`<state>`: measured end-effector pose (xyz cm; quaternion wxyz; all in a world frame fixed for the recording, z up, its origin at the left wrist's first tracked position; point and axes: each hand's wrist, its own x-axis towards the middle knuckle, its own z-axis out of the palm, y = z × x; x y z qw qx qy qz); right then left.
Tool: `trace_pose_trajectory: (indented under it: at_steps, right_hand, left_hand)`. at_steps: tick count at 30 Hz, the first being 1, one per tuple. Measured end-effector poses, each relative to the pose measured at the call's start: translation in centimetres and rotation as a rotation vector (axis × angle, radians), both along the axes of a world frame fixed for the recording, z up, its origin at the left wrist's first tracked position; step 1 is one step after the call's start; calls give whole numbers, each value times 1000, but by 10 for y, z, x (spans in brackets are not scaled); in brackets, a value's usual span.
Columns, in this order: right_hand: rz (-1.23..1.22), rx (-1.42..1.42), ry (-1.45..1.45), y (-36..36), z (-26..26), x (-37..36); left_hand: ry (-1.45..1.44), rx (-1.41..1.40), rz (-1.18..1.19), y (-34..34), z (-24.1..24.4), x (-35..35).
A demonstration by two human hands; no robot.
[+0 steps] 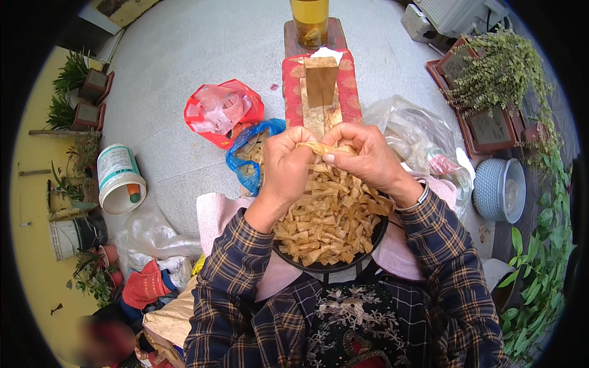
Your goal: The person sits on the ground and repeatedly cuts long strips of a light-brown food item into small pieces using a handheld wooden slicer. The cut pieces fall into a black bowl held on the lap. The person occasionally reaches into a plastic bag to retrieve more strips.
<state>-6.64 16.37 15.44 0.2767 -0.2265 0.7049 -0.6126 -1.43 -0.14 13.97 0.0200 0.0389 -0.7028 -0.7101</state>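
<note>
My left hand (290,161) and my right hand (363,154) meet above a round dark pan, each pinching an end of a tan, translucent dried strip (322,148). Below them the pan (303,267) is heaped with many folded or knotted tan pieces (322,225) of the same look. Just beyond my fingers lies a narrow bench with a red patterned cover (294,92), bearing a wooden block (321,83) that stands upright on a pale board (313,117). What the strip is made of, I cannot tell.
A blue plastic bag (239,168) of pale pieces and a red bag (193,112) lie left of the bench. A clear plastic bag (414,119) is at its right. A jar of yellow liquid (310,23) stands behind. A tipped white bucket (120,170) and a blue pot (492,188) flank the space.
</note>
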Motion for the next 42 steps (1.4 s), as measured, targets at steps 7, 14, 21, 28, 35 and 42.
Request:
trace_pose_trajectory:
  at_steps: [7, 14, 21, 28, 35, 42]
  right_hand:
    - [125, -339, -625, 10, 4, -8]
    - [-18, -352, -469, 5, -1, -4]
    - [-69, -328, -341, 0, 0, -1]
    - [-10, -195, -92, 28, 32, -13]
    - [-41, -120, -116, 26, 15, -14]
    - [-10, -14, -25, 20, 3, -10]
  left_hand:
    - [65, -169, 166, 4, -6, -6]
    - [171, -337, -167, -12, 4, -5]
    - [-136, 137, -323, -15, 15, -5]
    - [-84, 752, -485, -34, 24, 8]
    - [-32, -148, -432, -47, 23, 0]
    - [439, -741, -211, -13, 20, 2]
